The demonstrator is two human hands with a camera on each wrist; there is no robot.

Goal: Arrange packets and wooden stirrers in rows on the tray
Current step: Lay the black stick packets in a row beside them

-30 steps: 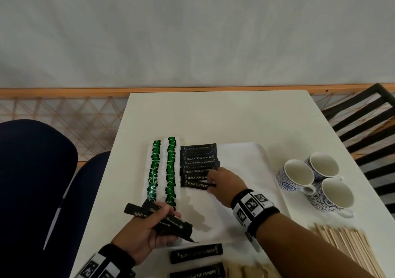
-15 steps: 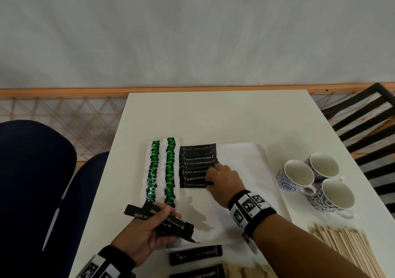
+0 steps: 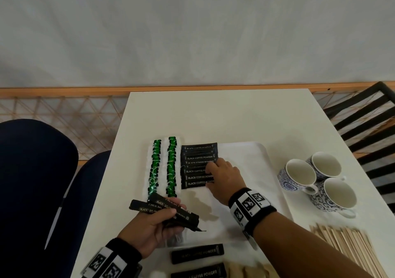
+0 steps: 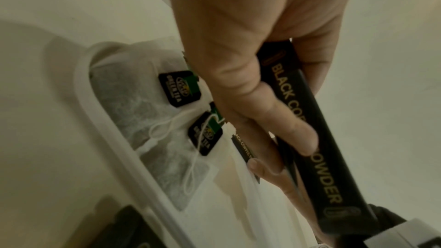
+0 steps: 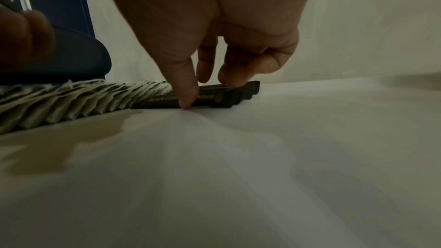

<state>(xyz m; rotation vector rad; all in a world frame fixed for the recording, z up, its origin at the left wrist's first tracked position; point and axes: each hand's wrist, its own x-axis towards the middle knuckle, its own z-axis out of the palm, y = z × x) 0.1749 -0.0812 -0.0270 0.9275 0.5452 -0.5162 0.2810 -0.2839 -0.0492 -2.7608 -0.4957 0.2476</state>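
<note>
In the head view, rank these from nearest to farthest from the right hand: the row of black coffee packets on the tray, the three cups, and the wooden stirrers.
1. Row of black coffee packets: touching the right hand, on its left.
2. Three cups: on the table to its right.
3. Wooden stirrers: farthest, at the table's near right corner.

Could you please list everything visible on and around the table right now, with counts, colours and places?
White rectangular tray: one, mid-table.
Green-tagged white tea bags: two rows, tray's left side.
Black coffee powder packets in a row: about eight, overlapping, beside the tea bags.
Loose black packets: two, near table edge.
Blue-patterned white cups: three, right of tray.
Pale wooden stirrers: a pile, near right.
White table: one.
Dark blue chairs: left.
Left hand: holds several black packets.
Right hand: fingertips on the row.
</note>
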